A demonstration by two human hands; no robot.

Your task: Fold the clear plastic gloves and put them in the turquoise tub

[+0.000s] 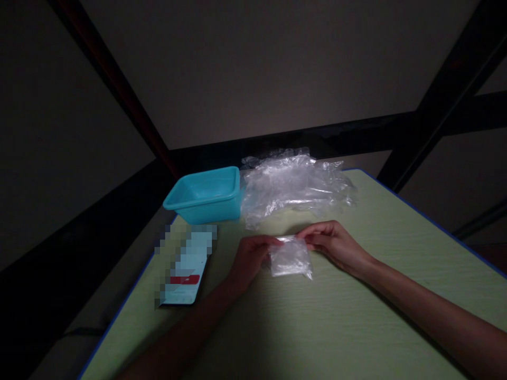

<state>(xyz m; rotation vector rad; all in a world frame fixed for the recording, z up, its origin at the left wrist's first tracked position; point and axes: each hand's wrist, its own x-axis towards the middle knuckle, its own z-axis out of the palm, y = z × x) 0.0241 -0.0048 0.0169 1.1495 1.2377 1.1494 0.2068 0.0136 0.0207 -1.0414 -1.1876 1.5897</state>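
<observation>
A small folded clear plastic bag (291, 259) is held between my two hands, just above or on the table. My left hand (250, 257) pinches its upper left edge, thumb on top. At the upper right corner, the fingertips of my right hand (333, 244) close on the same bag. Beyond the hands lies a loose pile of crumpled clear plastic bags (297, 184). To the left of that pile, touching or nearly touching it, stands a turquoise plastic basin (222, 207); its visible inside shows only its walls.
A phone (189, 269) with a lit screen, partly pixelated, lies near the table's left edge. The pale green table (317, 327) has blue edging. Behind it rises a dark wall (277, 74) with black beams.
</observation>
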